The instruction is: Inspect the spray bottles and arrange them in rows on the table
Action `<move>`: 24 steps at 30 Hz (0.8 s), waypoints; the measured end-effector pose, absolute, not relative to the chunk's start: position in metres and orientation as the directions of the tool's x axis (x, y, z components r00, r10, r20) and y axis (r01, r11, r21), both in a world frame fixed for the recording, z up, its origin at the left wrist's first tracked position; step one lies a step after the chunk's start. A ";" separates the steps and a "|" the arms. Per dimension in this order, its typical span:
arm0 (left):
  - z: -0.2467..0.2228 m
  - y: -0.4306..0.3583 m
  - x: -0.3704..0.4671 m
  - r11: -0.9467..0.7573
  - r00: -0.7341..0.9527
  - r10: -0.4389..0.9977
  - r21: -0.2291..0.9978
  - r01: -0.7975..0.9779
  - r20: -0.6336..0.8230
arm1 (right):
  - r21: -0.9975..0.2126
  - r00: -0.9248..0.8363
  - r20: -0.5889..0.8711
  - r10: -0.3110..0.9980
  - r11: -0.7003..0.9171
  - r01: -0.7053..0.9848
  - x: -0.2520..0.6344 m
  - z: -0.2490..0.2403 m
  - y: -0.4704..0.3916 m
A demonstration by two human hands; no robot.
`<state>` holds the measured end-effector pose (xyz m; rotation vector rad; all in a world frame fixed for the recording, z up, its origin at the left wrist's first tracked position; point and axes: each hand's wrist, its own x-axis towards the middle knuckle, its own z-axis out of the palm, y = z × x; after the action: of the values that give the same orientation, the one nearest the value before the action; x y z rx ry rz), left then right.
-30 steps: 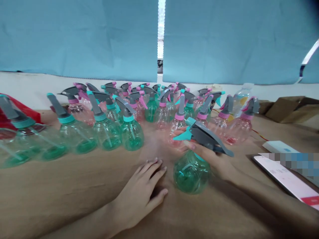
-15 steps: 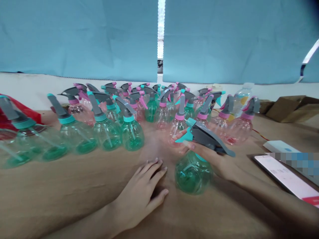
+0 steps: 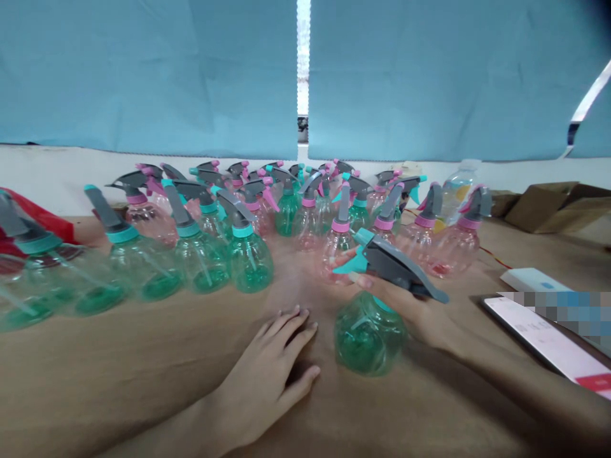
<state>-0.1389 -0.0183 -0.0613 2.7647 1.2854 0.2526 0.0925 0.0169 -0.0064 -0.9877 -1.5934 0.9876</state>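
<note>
My right hand (image 3: 386, 294) is closed around the neck of a green spray bottle (image 3: 365, 337), below its grey trigger head. The bottle is slightly tilted, with its turquoise nozzle and trigger pointing to the left; whether its base touches the table I cannot tell. My left hand (image 3: 272, 362) lies palm down on the brown table (image 3: 157, 375), left of that bottle, fingers stretched and holding nothing. Ahead of it stands another green spray bottle (image 3: 251, 261), the right end of a front row of green ones. A pink spray bottle (image 3: 337, 254) stands just behind my right hand.
Several more pink and green spray bottles crowd the back. A phone (image 3: 534, 334) and a white box (image 3: 534, 280) lie at right. Farther back are an open cardboard box (image 3: 548, 207) and a clear bottle (image 3: 461, 187). Red material (image 3: 42, 219) sits at far left.
The view has shifted slightly, so the standing bottles sit a little farther left. Both hands and the held spray bottle keep nearly the same pose.
</note>
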 end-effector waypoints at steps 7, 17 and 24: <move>-0.065 -0.017 -0.140 -0.667 0.649 0.743 0.108 0.737 0.161 | -0.916 -0.240 0.346 0.907 0.382 0.124 0.092 -0.010 0.023; -0.062 -0.017 -0.140 -0.683 0.662 0.727 0.095 0.724 0.180 | -0.910 -0.228 0.340 0.912 0.381 0.167 0.093 -0.011 0.022; -0.065 -0.016 -0.141 -0.689 0.664 0.719 0.084 0.720 0.203 | -0.879 -0.171 0.358 0.918 0.393 0.270 0.090 -0.006 0.018</move>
<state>-0.1412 -0.0164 -0.0648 2.8692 1.2407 0.3478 0.0900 0.0182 -0.0058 -1.0588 -1.6752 0.8312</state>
